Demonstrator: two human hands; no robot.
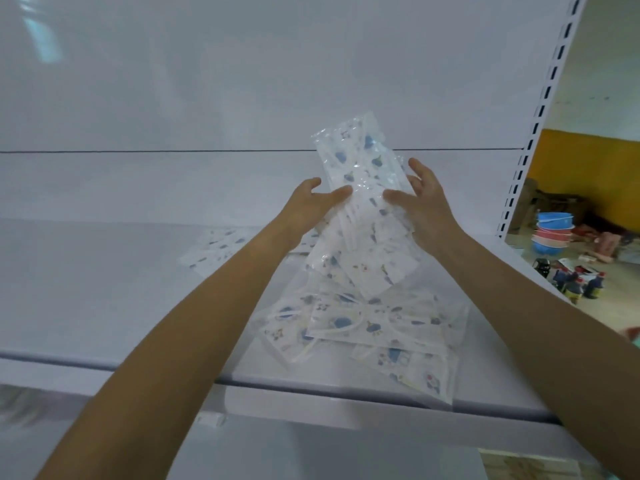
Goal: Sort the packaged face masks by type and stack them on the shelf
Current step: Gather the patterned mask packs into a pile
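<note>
I hold a bundle of clear-wrapped face masks (360, 174), white with blue cartoon prints, tilted upright above the white shelf (104, 306). My left hand (311, 202) grips its left edge with the thumb on the front. My right hand (419, 199) grips its right edge, thumb on the front and fingers behind. Below my hands a loose pile of the same kind of mask packs (367, 323) lies spread on the shelf, reaching its front edge. One more printed pack (214, 247) lies flat to the left, partly hidden by my left forearm.
The shelf's white back panel (242, 81) rises behind the masks. A slotted upright post (533, 133) bounds the shelf at the right. Beyond it, on the floor, stand stacked plastic basins (554, 233) and dark bottles (581, 285). A lower shelf (311, 455) shows beneath.
</note>
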